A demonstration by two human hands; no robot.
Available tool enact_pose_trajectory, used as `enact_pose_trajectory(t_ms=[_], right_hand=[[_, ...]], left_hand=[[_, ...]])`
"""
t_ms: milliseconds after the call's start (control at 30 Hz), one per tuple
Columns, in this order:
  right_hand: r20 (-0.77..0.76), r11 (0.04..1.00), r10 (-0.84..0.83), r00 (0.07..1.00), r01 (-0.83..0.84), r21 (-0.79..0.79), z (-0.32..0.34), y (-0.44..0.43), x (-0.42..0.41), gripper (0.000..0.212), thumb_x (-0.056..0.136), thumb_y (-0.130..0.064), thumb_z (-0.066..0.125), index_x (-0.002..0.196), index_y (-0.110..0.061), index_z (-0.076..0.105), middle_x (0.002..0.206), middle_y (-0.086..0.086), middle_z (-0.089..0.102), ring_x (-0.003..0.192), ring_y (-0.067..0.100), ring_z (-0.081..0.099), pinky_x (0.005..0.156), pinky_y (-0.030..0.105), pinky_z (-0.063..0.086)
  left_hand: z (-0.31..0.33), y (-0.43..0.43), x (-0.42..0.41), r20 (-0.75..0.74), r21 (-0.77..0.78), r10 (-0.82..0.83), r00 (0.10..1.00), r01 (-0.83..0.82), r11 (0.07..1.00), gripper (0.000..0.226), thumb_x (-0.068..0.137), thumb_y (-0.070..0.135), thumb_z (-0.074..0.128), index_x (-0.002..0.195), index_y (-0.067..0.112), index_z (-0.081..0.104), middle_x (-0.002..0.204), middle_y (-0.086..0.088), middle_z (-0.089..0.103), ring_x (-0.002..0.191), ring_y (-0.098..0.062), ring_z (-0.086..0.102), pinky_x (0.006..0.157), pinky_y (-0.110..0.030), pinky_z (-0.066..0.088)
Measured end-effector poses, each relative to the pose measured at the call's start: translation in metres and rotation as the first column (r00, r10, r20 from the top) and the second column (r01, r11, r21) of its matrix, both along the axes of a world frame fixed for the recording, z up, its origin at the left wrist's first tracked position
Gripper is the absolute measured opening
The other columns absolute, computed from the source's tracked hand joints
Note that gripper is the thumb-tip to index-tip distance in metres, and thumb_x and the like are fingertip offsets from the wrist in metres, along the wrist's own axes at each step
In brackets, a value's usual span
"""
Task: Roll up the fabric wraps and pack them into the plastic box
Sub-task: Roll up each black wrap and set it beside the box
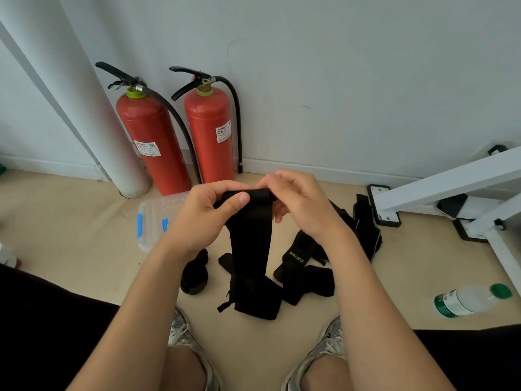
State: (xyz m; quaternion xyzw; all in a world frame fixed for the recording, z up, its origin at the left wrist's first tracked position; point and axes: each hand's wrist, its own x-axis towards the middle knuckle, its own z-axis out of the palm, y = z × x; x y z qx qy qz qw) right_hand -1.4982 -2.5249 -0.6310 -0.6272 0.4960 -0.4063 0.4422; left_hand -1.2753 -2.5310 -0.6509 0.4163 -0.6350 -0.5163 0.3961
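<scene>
A long black fabric wrap [251, 244] hangs from both my hands, and its lower end is bunched on the floor. My left hand [205, 215] pinches the wrap's top edge with thumb over it. My right hand [298, 201] grips the same rolled top edge from the right. A rolled black wrap [194, 273] lies on the floor under my left forearm. More loose black wraps [307, 275] lie to the right, one with yellow lettering. The clear plastic box [153, 218] with blue latches sits on the floor at left, partly hidden behind my left hand.
Two red fire extinguishers [208, 134] stand against the wall behind the box, next to a white pipe [93, 108]. A white metal frame [439, 196] stands at the right. A plastic bottle [470, 301] with a green cap lies on the floor at right. My shoes show at the bottom.
</scene>
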Motion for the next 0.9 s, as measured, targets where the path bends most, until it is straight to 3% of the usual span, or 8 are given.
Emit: enact_pose_trajectory(t_ms=[133, 200, 267, 367, 467, 600, 700, 900], right_hand=[[-0.027, 0.988, -0.091, 0.995, 0.094, 0.126, -0.009, 0.001, 0.012, 0.074, 0.097, -0.09, 0.02, 0.095, -0.03, 0.064, 0.076, -0.011, 0.066, 0.073, 0.003, 0.069, 0.068, 0.025, 0.055], [0.101, 0.977, -0.087, 0.991, 0.065, 0.205, -0.014, 0.004, 0.02, 0.083, 0.078, -0.106, 0.021, 0.094, -0.038, 0.066, 0.085, -0.015, 0.07, 0.089, 0.0, 0.072, 0.077, 0.023, 0.059], [0.273, 0.954, -0.049, 0.961, -0.036, 0.297, -0.016, 0.006, 0.027, 0.083, 0.065, -0.111, 0.034, 0.094, -0.042, 0.071, 0.101, -0.007, 0.079, 0.108, 0.015, 0.077, 0.093, 0.037, 0.064], [0.395, 0.937, -0.034, 0.918, -0.108, 0.333, -0.015, 0.005, 0.029, 0.076, 0.062, -0.108, 0.047, 0.089, -0.043, 0.075, 0.102, -0.004, 0.082, 0.107, 0.02, 0.08, 0.092, 0.039, 0.065], [0.269, 0.963, -0.096, 0.958, 0.02, 0.27, -0.011, 0.001, 0.025, 0.076, 0.068, -0.109, 0.039, 0.081, -0.04, 0.069, 0.08, -0.011, 0.073, 0.088, 0.014, 0.076, 0.083, 0.034, 0.063], [0.207, 0.989, -0.13, 0.97, 0.113, 0.091, -0.011, 0.001, 0.021, 0.064, 0.086, -0.095, 0.041, 0.075, -0.035, 0.061, 0.064, -0.014, 0.058, 0.061, 0.002, 0.062, 0.056, 0.021, 0.052], [0.224, 0.983, -0.181, 0.958, 0.173, 0.052, -0.013, 0.003, 0.016, 0.055, 0.091, -0.084, 0.054, 0.077, -0.032, 0.064, 0.061, -0.007, 0.062, 0.052, 0.013, 0.066, 0.042, 0.024, 0.048], [0.226, 0.987, -0.125, 0.966, 0.097, 0.129, -0.017, 0.007, 0.005, 0.035, 0.093, -0.061, 0.079, 0.103, -0.028, 0.084, 0.085, 0.007, 0.081, 0.071, 0.024, 0.079, 0.056, 0.03, 0.061]], left_hand=[[0.002, 0.002, -0.006, -0.008, -0.012, -0.039, 0.999, 0.039, 0.999, 0.022, 0.108, 0.021, 0.066, 0.126, 0.027, 0.078, 0.114, 0.002, 0.082, 0.11, -0.019, 0.078, 0.09, -0.03, 0.063], [0.002, 0.003, -0.01, -0.002, 0.006, -0.04, 0.999, 0.04, 0.999, 0.022, 0.109, 0.021, 0.064, 0.127, 0.027, 0.076, 0.114, 0.002, 0.082, 0.11, -0.019, 0.078, 0.09, -0.031, 0.063], [0.001, 0.005, -0.01, -0.014, 0.045, -0.041, 0.999, 0.041, 0.998, 0.023, 0.11, 0.022, 0.062, 0.128, 0.026, 0.075, 0.114, 0.0, 0.082, 0.11, -0.021, 0.078, 0.089, -0.034, 0.062], [0.002, 0.007, -0.009, -0.02, 0.07, -0.07, 0.997, 0.071, 0.995, 0.024, 0.111, 0.024, 0.059, 0.131, 0.025, 0.074, 0.115, -0.001, 0.081, 0.111, -0.022, 0.078, 0.089, -0.036, 0.062], [0.005, 0.01, -0.014, 0.013, 0.063, -0.101, 0.995, 0.1, 0.993, 0.025, 0.112, 0.023, 0.057, 0.132, 0.025, 0.072, 0.114, 0.001, 0.081, 0.109, -0.019, 0.078, 0.088, -0.032, 0.062], [0.009, 0.011, -0.018, 0.08, 0.009, -0.067, 0.995, 0.066, 0.998, 0.023, 0.113, 0.022, 0.056, 0.129, 0.024, 0.073, 0.109, 0.004, 0.082, 0.105, -0.016, 0.079, 0.086, -0.03, 0.063], [0.013, 0.007, -0.017, 0.157, -0.052, -0.069, 0.985, 0.078, 0.996, 0.02, 0.112, 0.021, 0.058, 0.123, 0.024, 0.074, 0.105, 0.006, 0.081, 0.102, -0.014, 0.078, 0.086, -0.029, 0.063], [0.006, 0.002, -0.009, 0.154, -0.131, 0.023, 0.988, -0.002, 0.991, 0.025, 0.106, 0.011, 0.068, 0.119, 0.029, 0.08, 0.108, 0.014, 0.081, 0.106, -0.008, 0.076, 0.087, -0.019, 0.059]])
